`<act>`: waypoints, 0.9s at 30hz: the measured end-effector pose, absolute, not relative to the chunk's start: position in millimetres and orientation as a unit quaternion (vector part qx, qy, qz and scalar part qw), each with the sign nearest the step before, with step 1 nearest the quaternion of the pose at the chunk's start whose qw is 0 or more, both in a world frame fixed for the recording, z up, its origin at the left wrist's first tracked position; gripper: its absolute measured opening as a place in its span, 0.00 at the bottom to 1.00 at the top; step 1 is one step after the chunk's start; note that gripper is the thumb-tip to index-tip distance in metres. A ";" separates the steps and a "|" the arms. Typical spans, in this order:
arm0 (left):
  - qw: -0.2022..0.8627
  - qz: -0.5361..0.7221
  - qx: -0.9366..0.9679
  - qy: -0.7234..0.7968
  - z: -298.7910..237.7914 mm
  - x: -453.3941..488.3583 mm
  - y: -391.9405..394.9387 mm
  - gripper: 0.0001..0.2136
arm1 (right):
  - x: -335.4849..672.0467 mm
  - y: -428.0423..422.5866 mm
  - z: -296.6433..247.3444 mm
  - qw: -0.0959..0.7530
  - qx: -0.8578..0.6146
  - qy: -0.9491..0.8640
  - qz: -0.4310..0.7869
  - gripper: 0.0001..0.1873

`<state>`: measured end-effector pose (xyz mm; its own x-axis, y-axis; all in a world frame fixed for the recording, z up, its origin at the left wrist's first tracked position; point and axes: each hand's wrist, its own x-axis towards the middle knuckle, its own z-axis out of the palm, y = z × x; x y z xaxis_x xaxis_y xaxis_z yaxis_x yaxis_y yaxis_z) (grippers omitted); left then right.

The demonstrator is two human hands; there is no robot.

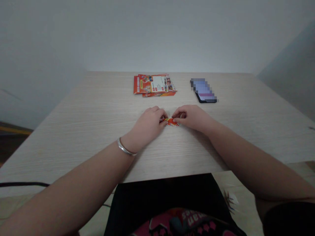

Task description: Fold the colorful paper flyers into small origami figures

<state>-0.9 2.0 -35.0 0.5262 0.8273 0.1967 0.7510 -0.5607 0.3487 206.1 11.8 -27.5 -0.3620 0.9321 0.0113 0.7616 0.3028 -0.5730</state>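
The left hand (152, 123) pinches the left end of a strip of printed paper (170, 121) between thumb and bent fingers, and the right hand (194, 118) pinches it near the other end, its fingers curled above the thumb. The strip, mostly red and orange with some yellow, lies between the two hands, low over the middle of the table (86, 131); whether it touches the surface is hard to tell. Beyond the hands lies an uneven pile of red leaflets (155, 85), with a phone (205, 92) well apart to its right. A silver bracelet (125, 148) circles the left wrist.
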 end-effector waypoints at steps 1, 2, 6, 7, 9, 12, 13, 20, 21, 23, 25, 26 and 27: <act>0.112 0.174 0.865 0.458 -35.0 -0.6 1.9 0.06 | 206.4 12.1 -27.6 0.167 -0.533 -0.796 0.233 0.05; 0.113 0.175 0.864 0.458 -35.1 -0.3 1.8 0.06 | 206.7 12.5 -27.8 0.159 -0.526 -0.806 0.221 0.05; 0.117 0.176 0.866 0.453 -35.7 -0.5 2.0 0.06 | 209.0 13.5 -30.6 0.154 -0.482 -0.843 0.182 0.06; 0.120 0.174 0.867 0.451 -35.7 -0.9 2.2 0.06 | 209.6 13.4 -31.8 0.159 -0.468 -0.851 0.175 0.07; 0.126 0.177 0.870 0.442 -35.6 -2.2 2.7 0.06 | 210.5 12.5 -34.1 0.174 -0.448 -0.861 0.167 0.07; 0.129 0.189 0.872 0.432 -35.2 -3.9 3.8 0.06 | 210.6 10.1 -35.5 0.185 -0.433 -0.868 0.156 0.07; 0.126 0.190 0.872 0.433 -35.0 -4.2 4.2 0.06 | 210.4 9.3 -35.3 0.180 -0.432 -0.870 0.152 0.07; 0.099 0.149 0.885 0.430 -31.2 -3.6 2.9 0.05 | 209.0 6.4 -31.6 0.140 -0.433 -0.883 0.112 0.04; 0.093 0.145 0.889 0.423 -30.3 -3.4 2.0 0.06 | 208.4 6.1 -31.5 0.134 -0.438 -0.882 0.109 0.05; 0.083 0.134 0.902 0.402 -28.5 -3.1 0.2 0.07 | 206.4 5.2 -31.4 0.126 -0.445 -0.881 0.102 0.04; 0.070 0.121 0.912 0.385 -27.3 -2.6 -1.0 0.08 | 203.9 4.1 -30.9 0.122 -0.447 -0.881 0.096 0.05; 0.060 0.115 0.914 0.384 -27.0 -2.4 -1.3 0.09 | 202.8 3.5 -30.6 0.123 -0.446 -0.881 0.095 0.05; 0.051 0.109 0.913 0.389 -26.8 -2.2 -1.5 0.09 | 201.9 3.0 -30.2 0.127 -0.448 -0.880 0.096 0.06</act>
